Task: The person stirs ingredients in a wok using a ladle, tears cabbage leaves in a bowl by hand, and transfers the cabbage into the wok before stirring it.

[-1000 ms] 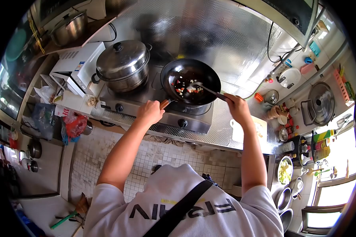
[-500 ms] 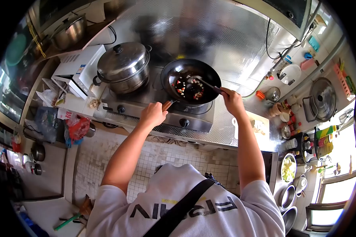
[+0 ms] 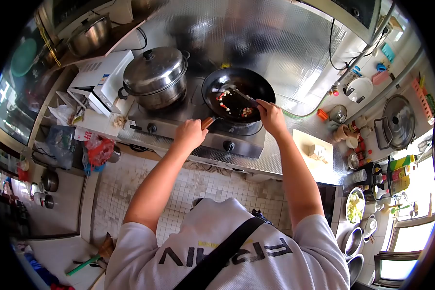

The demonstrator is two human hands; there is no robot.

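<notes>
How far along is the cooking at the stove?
Done: small red and white pieces are already in the wok.
In hand: the left hand grips the wok handle; the right hand holds a utensil in the wok.
Probably left: the pale chunks on the board and the pale green food at right, both outside the wok.

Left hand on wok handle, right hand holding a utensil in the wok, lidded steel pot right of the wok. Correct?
Wrong side: head view shows the lidded steel pot left of the wok. Rest holds: left hand on wok handle, right hand holding a utensil in it.
</notes>
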